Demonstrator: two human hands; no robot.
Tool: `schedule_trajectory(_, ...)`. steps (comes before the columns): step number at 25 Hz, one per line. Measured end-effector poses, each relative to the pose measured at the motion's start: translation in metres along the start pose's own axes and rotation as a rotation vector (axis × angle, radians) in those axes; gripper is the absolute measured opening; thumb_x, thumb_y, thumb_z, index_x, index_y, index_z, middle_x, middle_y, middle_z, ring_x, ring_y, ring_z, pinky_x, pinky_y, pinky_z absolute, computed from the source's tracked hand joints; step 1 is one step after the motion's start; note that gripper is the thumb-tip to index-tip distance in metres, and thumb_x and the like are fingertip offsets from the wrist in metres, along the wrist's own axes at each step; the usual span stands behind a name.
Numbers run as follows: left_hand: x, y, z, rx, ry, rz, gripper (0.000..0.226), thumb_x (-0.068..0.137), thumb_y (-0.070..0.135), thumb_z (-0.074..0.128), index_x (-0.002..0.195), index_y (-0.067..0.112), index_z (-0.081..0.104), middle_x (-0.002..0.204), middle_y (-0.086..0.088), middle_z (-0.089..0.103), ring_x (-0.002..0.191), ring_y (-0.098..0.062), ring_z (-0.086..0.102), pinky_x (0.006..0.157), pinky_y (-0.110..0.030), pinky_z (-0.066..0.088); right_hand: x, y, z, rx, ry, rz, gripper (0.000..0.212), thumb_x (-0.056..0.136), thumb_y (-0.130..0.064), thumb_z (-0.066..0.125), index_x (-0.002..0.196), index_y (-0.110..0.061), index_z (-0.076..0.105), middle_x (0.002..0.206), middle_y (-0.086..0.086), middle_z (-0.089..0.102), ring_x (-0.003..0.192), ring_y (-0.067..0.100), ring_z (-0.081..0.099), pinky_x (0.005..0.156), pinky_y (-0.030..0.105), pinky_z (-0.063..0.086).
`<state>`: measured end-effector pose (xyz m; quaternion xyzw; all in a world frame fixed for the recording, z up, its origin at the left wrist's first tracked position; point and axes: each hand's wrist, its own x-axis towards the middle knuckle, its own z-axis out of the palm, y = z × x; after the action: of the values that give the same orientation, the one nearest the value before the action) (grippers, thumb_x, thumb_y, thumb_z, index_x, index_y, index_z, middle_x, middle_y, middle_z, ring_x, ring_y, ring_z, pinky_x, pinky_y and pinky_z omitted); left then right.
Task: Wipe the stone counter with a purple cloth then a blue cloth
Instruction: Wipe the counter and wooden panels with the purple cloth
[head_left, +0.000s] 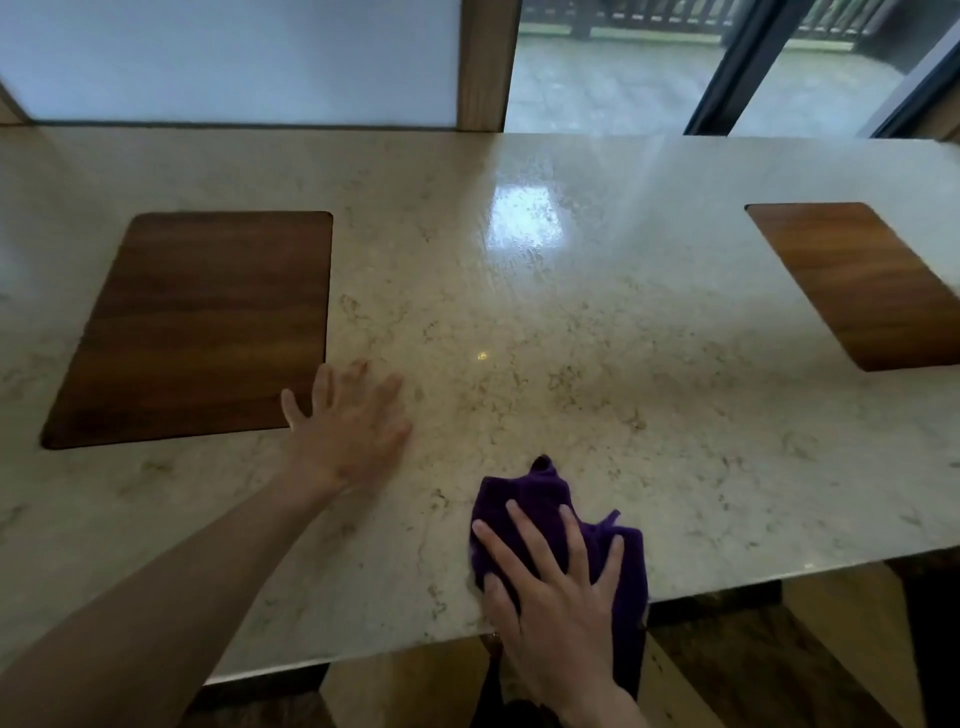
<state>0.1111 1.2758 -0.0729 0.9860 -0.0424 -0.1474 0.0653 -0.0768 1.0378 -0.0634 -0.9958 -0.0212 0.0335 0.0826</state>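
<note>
Lying flat under right hand (550, 592), purple cloth (535, 499).

Your bench (519, 312) is a pale, polished stone slab with faint brown veining, running wide across your view, its near edge cutting diagonally from 7 o'clock up toward 4 o'clock. A bright window glare sits on it toward 12 o'clock. Two dark wooden panels (197, 327) lie flush in the stone: one at 9 o'clock, the other (862, 286) at 3 o'clock, cut off by the frame. At 6 o'clock a crumpled purple cloth (535, 499) lies on the stone by the near edge, under your right hand (561, 597), its fingers (524, 535) spread flat. Your left hand (348, 431) rests flat at 8 o'clock, overlapping the left panel's near corner.
</note>
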Motion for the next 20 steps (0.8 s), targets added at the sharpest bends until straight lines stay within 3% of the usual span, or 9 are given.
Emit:
schedule_trajectory(3,-0.041,0.029,0.003,0.047,0.094,0.099,0.060,0.094,0.061,0.036,0.150,0.043,0.027,0.164,-0.002,0.017,0.150,-0.034,0.013,0.115,-0.066,0.013,-0.001,-0.001,-0.003,0.043,-0.009,-0.021,0.049,0.096,-0.063,0.033,0.145,-0.057,0.030,0.156,-0.020,0.034,0.146,0.030,0.029,0.110,0.073,0.015)
schedule_trajectory(6,-0.097,0.073,0.015,-0.075,0.285,0.449,0.052,0.090,0.046,0.048,0.138,0.025,0.054,0.148,-0.011,0.048,0.133,-0.036,0.047,0.104,-0.059,0.039,-0.004,0.010,-0.009,0.032,-0.052,-0.112,0.057,0.095,-0.072,0.027,0.149,-0.056,0.020,0.161,-0.017,0.025,0.150,0.030,0.018,0.113,0.069,0.006)
schedule_trajectory(8,-0.133,0.097,0.027,-0.125,0.211,0.539,0.056,0.090,0.042,0.050,0.144,0.028,0.046,0.151,-0.002,0.046,0.138,-0.027,0.043,0.112,-0.055,0.035,-0.010,0.033,-0.018,0.027,-0.078,-0.225,0.065,0.089,-0.076,0.033,0.148,-0.050,0.027,0.161,-0.013,0.026,0.149,0.031,0.021,0.114,0.065,0.010)
schedule_trajectory(10,-0.159,0.106,0.040,-0.062,0.113,0.513,0.066,0.090,0.048,0.049,0.152,0.036,0.031,0.159,0.006,0.035,0.148,-0.022,0.029,0.120,-0.050,0.023,-0.016,0.058,-0.023,-0.045,-0.121,-0.350,0.070,0.082,-0.073,0.047,0.145,-0.043,0.037,0.161,-0.010,0.027,0.147,0.033,0.028,0.111,0.066,0.025)
schedule_trajectory(14,-0.199,0.143,0.047,0.090,0.060,0.398,0.066,0.080,0.050,0.066,0.141,0.033,0.048,0.142,0.002,0.055,0.127,-0.022,0.057,0.099,-0.040,0.051,-0.032,0.091,-0.038,-0.026,-0.199,-0.414,0.080,0.064,-0.042,0.085,0.136,-0.041,0.050,0.153,-0.007,0.044,0.128,0.033,0.054,0.093,0.053,0.052)
schedule_trajectory(17,-0.208,0.177,0.040,0.041,0.138,0.297,0.062,0.070,0.030,0.081,0.126,0.027,0.056,0.121,0.000,0.064,0.099,-0.019,0.066,0.075,-0.028,0.058,-0.037,0.093,-0.049,0.038,-0.108,-0.420,0.062,0.068,-0.028,0.084,0.122,-0.038,0.057,0.137,-0.008,0.059,0.104,0.028,0.064,0.076,0.040,0.058)
schedule_trajectory(20,-0.212,0.197,0.024,-0.064,0.056,0.204,0.047,0.088,0.028,0.059,0.133,0.031,0.047,0.124,0.004,0.055,0.098,-0.017,0.058,0.081,-0.029,0.051,-0.042,0.111,-0.063,0.192,-0.125,-0.423,0.054,0.087,-0.021,0.066,0.133,-0.039,0.048,0.141,-0.016,0.051,0.108,0.020,0.053,0.086,0.033,0.054)
